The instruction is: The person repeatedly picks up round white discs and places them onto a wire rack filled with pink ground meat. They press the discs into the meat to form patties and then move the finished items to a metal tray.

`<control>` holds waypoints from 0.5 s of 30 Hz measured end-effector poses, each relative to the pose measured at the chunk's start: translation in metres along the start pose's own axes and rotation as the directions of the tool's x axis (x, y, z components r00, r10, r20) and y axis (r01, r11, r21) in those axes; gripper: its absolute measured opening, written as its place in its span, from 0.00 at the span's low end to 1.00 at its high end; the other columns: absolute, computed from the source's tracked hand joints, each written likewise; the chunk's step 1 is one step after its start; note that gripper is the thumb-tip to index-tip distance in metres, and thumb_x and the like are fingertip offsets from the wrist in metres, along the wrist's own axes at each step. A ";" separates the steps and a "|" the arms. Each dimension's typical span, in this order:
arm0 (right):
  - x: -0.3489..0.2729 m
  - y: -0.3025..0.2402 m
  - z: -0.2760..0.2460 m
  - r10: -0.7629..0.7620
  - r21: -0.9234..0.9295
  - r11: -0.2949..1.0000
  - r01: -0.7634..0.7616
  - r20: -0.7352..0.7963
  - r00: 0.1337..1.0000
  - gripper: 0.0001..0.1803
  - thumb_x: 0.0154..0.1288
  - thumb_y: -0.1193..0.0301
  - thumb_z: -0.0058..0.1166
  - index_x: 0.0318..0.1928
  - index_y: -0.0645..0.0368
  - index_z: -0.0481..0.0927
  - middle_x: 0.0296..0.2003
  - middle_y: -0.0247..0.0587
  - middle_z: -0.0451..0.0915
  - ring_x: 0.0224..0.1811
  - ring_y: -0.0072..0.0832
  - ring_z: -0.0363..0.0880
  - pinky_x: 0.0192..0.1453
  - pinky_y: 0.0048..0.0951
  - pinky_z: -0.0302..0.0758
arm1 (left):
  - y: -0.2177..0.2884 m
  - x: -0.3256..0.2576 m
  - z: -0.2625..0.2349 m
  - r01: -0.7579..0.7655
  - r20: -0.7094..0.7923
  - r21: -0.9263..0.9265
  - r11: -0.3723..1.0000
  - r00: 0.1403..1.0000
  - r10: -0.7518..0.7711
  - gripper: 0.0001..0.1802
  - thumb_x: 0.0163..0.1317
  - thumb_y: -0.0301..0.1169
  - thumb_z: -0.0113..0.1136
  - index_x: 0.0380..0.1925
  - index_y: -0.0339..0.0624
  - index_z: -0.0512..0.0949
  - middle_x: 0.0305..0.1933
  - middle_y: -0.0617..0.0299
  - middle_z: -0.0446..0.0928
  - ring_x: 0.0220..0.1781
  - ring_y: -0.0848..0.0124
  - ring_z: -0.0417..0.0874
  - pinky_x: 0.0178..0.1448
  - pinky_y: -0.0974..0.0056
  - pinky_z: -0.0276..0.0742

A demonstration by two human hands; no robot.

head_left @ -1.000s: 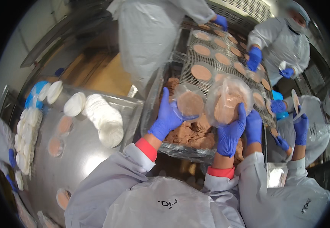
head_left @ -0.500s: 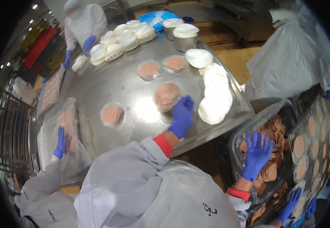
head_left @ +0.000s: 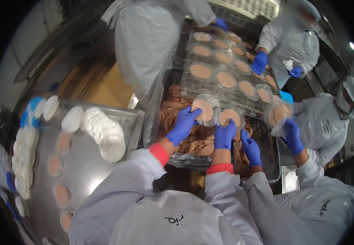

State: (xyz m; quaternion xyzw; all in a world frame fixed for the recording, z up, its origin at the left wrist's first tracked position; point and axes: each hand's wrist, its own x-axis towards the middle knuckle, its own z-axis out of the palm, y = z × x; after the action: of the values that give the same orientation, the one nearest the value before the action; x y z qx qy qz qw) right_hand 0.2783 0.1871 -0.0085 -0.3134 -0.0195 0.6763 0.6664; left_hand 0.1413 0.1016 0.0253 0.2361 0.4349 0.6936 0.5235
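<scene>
Head: left grip holds patty at near edge of belt.

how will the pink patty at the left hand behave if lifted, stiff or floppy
Probably floppy: the pink patty looks thin and flat. Its clear film may flex easily, extending past the rim. Perhaps fragile: the loose meat nearby lies crumpled.

Arms extended forward, left hand angled inward, right hand pointing ahead, both gripping.
</scene>
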 end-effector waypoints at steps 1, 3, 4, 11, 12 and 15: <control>-0.028 -0.015 0.014 -0.066 -0.006 0.998 0.067 0.090 0.994 0.21 0.59 0.69 0.46 0.53 0.57 0.62 0.47 0.40 0.67 0.51 0.35 0.65 0.50 0.46 0.70 | 0.018 -0.006 -0.003 -0.055 0.098 0.011 0.998 0.994 0.054 0.16 0.54 0.29 0.57 0.43 0.36 0.72 0.38 0.61 0.75 0.37 0.74 0.77 0.37 0.71 0.75; -0.078 -0.041 0.041 -0.132 -0.043 0.988 0.149 0.272 0.953 0.23 0.58 0.71 0.47 0.54 0.56 0.61 0.48 0.39 0.66 0.51 0.35 0.66 0.48 0.47 0.71 | 0.069 -0.027 0.016 -0.266 0.224 0.016 0.964 0.940 0.256 0.16 0.53 0.29 0.58 0.42 0.35 0.72 0.38 0.62 0.75 0.37 0.75 0.76 0.40 0.72 0.74; -0.106 -0.056 0.097 -0.256 0.011 0.959 0.282 0.454 0.853 0.23 0.58 0.70 0.49 0.54 0.54 0.60 0.49 0.39 0.65 0.52 0.35 0.66 0.47 0.47 0.72 | 0.121 -0.018 0.039 -0.432 0.292 0.011 0.902 0.864 0.410 0.16 0.53 0.30 0.58 0.41 0.34 0.73 0.37 0.63 0.75 0.38 0.76 0.76 0.41 0.72 0.72; -0.088 -0.092 0.160 -0.284 -0.026 0.914 0.405 0.672 0.684 0.24 0.55 0.67 0.53 0.52 0.54 0.64 0.49 0.39 0.65 0.50 0.33 0.68 0.45 0.42 0.73 | 0.186 -0.004 0.080 -0.666 0.186 -0.034 0.745 0.728 0.659 0.23 0.48 0.33 0.64 0.44 0.34 0.70 0.39 0.59 0.75 0.41 0.76 0.74 0.44 0.71 0.71; -0.067 -0.089 0.157 -0.243 -0.079 0.919 0.385 0.655 0.716 0.23 0.54 0.67 0.54 0.51 0.53 0.65 0.48 0.39 0.65 0.49 0.33 0.68 0.44 0.42 0.73 | 0.165 0.017 0.074 -0.612 0.158 0.051 0.789 0.785 0.599 0.25 0.47 0.33 0.64 0.44 0.33 0.70 0.40 0.58 0.75 0.41 0.75 0.74 0.44 0.71 0.71; -0.007 -0.047 0.104 0.159 -0.373 0.925 -0.070 0.212 0.964 0.22 0.57 0.67 0.49 0.52 0.56 0.63 0.47 0.42 0.65 0.47 0.36 0.66 0.45 0.44 0.71 | 0.088 0.073 0.005 -0.558 0.002 0.515 0.650 0.760 0.650 0.25 0.46 0.34 0.66 0.42 0.35 0.69 0.37 0.59 0.74 0.38 0.74 0.73 0.41 0.70 0.71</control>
State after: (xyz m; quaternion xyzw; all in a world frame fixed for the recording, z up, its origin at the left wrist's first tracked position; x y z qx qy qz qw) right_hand 0.2724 0.2268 0.0986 -0.3480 -0.2052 0.7317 0.5489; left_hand 0.0742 0.1645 0.0933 0.4266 0.5361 0.7144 0.1422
